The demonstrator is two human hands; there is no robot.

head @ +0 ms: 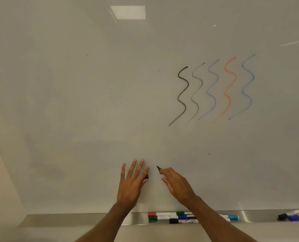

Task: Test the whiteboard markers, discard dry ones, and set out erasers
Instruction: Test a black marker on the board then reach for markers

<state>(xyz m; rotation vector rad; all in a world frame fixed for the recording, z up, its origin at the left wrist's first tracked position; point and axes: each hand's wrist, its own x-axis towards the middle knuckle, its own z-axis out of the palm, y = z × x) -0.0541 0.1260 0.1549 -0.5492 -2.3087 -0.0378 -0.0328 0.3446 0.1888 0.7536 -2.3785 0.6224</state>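
Whiteboard (75, 84) fills nearly the whole view, with five wavy test lines at upper right: black (182, 95), a thin grey one (196, 91), blue (212, 89), red (230, 88) and blue again (248, 86).

Low on the board, the right hand (178, 184) pinches an uncapped marker (158, 168) in curled fingers. Only its dark tip shows past the fingertips. Its long axis runs from lower right to upper left, so the tip aims toward the left hand (131, 182).

That hand is spread with straight fingers, yet a black cap (146, 176) sits pinched between thumb and index finger. The cap lies just left of the tip and slightly lower, near but not touching. Recapping looks like the likely next move. If so, it turns on closing this small gap and lining the cap's mouth up with the slanted barrel; which way the mouth faces cannot be told.

Below, the tray (75, 219) holds a pile of markers (169, 217) with red, green, blue and black caps, partly under the right forearm. A light-blue-capped one (231, 217) lies just right of them. A second bunch (293, 219) sits at the far right end. No eraser shows.
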